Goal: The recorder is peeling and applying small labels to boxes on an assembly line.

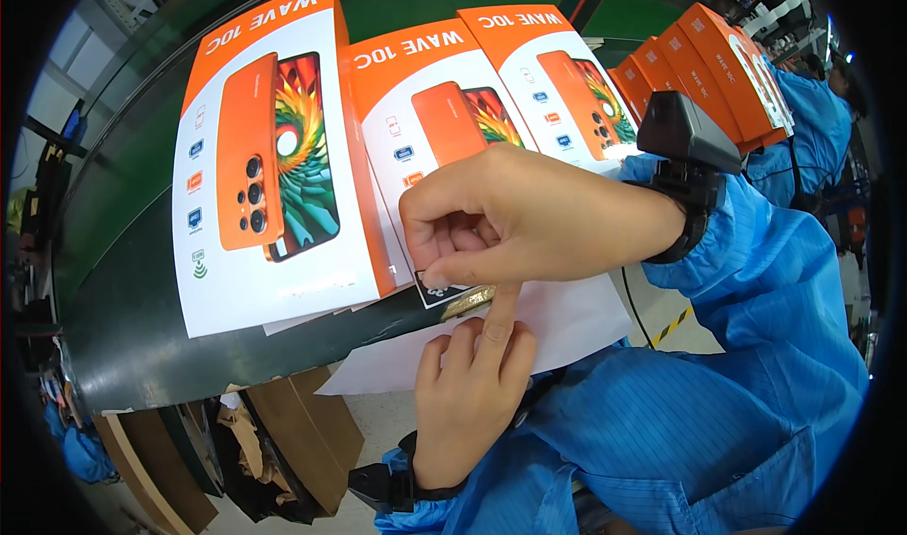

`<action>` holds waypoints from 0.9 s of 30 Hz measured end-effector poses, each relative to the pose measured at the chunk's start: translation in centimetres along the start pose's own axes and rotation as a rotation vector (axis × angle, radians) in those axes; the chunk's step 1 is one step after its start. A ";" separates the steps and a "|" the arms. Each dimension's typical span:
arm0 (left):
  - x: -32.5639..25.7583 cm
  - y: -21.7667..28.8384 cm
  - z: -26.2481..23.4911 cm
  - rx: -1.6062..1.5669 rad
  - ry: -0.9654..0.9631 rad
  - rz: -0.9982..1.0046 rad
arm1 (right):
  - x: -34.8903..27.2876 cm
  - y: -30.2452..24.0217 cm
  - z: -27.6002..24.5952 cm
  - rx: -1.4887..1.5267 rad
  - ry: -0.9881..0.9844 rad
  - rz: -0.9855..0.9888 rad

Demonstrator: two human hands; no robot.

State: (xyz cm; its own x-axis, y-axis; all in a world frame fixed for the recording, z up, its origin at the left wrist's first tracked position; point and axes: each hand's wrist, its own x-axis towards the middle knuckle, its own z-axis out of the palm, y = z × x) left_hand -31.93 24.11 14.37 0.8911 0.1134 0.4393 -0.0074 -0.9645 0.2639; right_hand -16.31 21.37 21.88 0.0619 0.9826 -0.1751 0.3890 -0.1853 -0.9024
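My right hand (539, 216) is closed, its thumb and index finger pinched at a small black label (436, 294) with white print, at the table's near edge. My curled fingers partly cover that label. Below it, my left hand (472, 393) is on a white sheet (576, 322) that reaches past the table edge over my lap. Its index finger points away from me, the tip beneath my right hand, while the other fingers bend in. Just beyond my right hand stands an orange and white phone box (378, 110), its lower part hidden.
To the left is a large phone box (203, 252); another box (520, 58) is behind right. Several orange boxes (694, 72) are stacked farther right. Everything rests on a dark green table (118, 318). Below it are brown cardboard pieces (298, 431). A person's blue sleeve (812, 124) shows far right.
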 end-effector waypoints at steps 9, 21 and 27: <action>0.0 0.1 0.1 -0.023 0.000 -0.010 | -0.1 0.1 -0.1 0.017 -0.005 -0.004; -0.1 -0.1 0.1 -0.041 -0.034 -0.003 | -0.2 2.3 0.9 -0.447 0.135 -0.496; -0.3 0.1 0.5 -0.030 0.005 -0.001 | -0.2 2.1 0.7 -0.825 0.250 -0.471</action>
State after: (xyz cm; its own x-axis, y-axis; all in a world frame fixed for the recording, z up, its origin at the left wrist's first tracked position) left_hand -31.94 23.87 13.84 0.8890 0.1154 0.4431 -0.0203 -0.9568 0.2899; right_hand -16.12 20.74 19.79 -0.1090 0.9457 0.3063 0.9380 0.1998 -0.2833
